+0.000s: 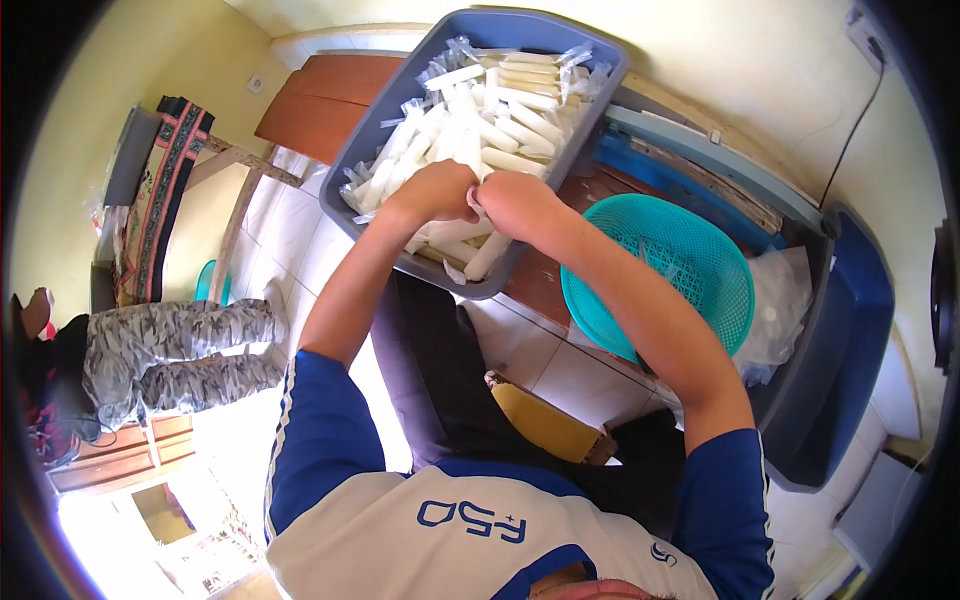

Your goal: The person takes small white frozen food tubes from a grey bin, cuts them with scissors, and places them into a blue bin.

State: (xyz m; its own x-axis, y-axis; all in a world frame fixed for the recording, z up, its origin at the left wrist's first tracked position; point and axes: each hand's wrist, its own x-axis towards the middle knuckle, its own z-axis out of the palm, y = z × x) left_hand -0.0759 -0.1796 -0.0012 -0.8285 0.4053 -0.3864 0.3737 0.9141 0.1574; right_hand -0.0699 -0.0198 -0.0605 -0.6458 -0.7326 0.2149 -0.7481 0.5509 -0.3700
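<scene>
A grey tub (350, 165) holds many long white sticks in clear plastic wrappers (520, 105), several with twisted or loose ends, piled at varied angles. My left hand (445, 190) and my right hand (510, 205) meet over the near half of the pile, fingers curled and close together. A small pale bit shows between them, but I cannot make out what either hand grips, as the fingers hide it.
Right of the tub are a turquoise mesh basket (710, 290), plastic bags (780, 285) and a dark blue tub (850, 365). A yellow object (535, 420) lies by my legs. A person in camouflage trousers (180, 330) is at the left, near a wooden frame (240, 215).
</scene>
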